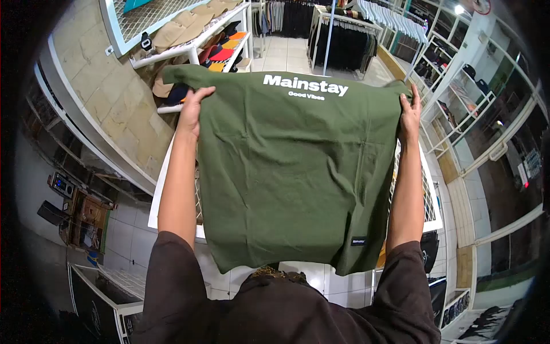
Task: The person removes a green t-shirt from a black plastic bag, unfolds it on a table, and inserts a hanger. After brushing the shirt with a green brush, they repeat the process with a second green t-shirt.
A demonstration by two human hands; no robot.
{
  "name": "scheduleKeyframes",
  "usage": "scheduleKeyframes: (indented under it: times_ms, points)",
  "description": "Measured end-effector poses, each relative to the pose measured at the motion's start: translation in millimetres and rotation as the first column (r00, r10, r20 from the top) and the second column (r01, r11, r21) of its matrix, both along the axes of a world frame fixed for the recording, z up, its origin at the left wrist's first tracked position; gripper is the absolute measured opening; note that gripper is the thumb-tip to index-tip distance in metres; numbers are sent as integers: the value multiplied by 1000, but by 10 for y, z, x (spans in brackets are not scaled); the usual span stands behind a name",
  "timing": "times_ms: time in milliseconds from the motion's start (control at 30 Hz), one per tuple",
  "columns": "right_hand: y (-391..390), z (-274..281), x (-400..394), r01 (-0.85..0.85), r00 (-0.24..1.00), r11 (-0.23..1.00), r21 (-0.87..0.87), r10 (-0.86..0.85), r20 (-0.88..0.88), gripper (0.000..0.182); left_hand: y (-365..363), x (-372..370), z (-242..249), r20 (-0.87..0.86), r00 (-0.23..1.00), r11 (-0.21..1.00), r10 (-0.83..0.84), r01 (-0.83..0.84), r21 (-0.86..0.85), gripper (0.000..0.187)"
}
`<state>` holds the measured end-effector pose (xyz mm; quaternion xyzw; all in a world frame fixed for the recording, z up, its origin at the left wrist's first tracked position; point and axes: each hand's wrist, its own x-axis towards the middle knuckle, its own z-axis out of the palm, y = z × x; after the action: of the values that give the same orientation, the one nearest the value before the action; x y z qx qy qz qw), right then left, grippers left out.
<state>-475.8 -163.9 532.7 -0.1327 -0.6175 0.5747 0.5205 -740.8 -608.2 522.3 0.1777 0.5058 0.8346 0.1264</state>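
Both hands [195, 109] [409, 114] hold a green shirt [292, 172] before a cap-filled shelf [197, 43].

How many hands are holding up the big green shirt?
2. The left hand grips the olive green cotton T-shirt at its left shoulder, and the right hand grips its right shoulder. No other hands show.

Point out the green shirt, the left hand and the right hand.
green shirt [292, 172], head view, middle of the fabric.
left hand [192, 112], head view, back of the hand.
right hand [409, 117], head view, back of the hand.
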Motion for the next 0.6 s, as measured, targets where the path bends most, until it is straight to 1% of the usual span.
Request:
scheduleKeyframes:
  times_ms: [33, 67, 100, 167, 200, 233, 267, 300, 333, 367, 400, 433, 467, 500, 533, 567, 600]
  points:
    - [15, -108, -9, 0, 1000, 1000, -4, 0, 11, 63, 17, -90, -157, 0, 999, 993, -53, 52, -109, 37]
    - [38, -271, -17, 84, 971, 994, -72, -66, 230, 74, 35, -126, -367, 94, 994, 981, -63, 79, -175, 39]
    - [83, -494, -13, 182, 890, 976, -120, -112, 442, 85, 27, -17, -526, 190, 980, 964, -67, 113, -240, 40]
    - [361, -1203, 16, 249, 782, 965, -81, -151, 605, 96, -30, 197, -771, 289, 950, 930, -116, 206, -304, 44]
    - [259, -1239, 139, 132, 727, 991, -22, -82, 681, 94, -69, 160, -893, 297, 948, 929, -117, 210, -305, 44]
    - [190, -1255, 212, 5, 658, 1000, 24, -22, 753, 91, -142, 94, -1008, 240, 958, 777, -159, 271, -568, 41]
    - [231, -1305, 207, -68, 560, 996, 60, -11, 828, 84, -186, 25, -1116, 195, 956, 554, -217, 285, -782, 39]
    - [311, -1358, 142, -68, 557, 996, 56, -9, 831, 84, -136, 19, -1105, 200, 956, 552, -216, 289, -782, 39]
    - [402, -1387, 26, -11, 671, 997, 73, -47, 740, 84, -47, 12, -1068, 181, 976, 716, -119, 211, -665, 35]
    - [477, -1429, -63, 49, 768, 996, 79, -88, 635, 84, 11, -16, -1038, 181, 983, 844, -18, 112, -525, 31]
    - [345, -1262, -111, 155, 664, 961, 230, -274, 695, 84, 33, -102, -1042, 162, 987, 839, 12, 79, -539, 29]
    - [411, -1402, -139, 152, 658, 963, 224, -268, 704, 84, 26, -202, -1079, 99, 995, 759, 26, 45, -650, 30]
    - [466, -1552, -183, 124, 621, 961, 247, -269, 736, 82, 4, -220, -1165, 96, 995, 708, -8, 73, -702, 34]
    - [525, -1627, -220, 96, 587, 957, 273, -276, 761, 80, 9, -172, -1132, 90, 995, 657, -42, 95, -747, 39]
    - [331, -1416, -88, -25, 484, 981, 192, -156, 861, 81, -21, -110, -1128, 84, 996, 661, -43, 91, -745, 39]
    - [191, -1256, -74, -24, 488, 980, 196, -160, 858, 81, -66, -18, -1141, 52, 995, 704, -80, 94, -704, 46]
    - [74, -1161, -49, 43, 491, 966, 254, -242, 837, 84, -95, 49, -1158, 22, 993, 743, -116, 102, -662, 54]
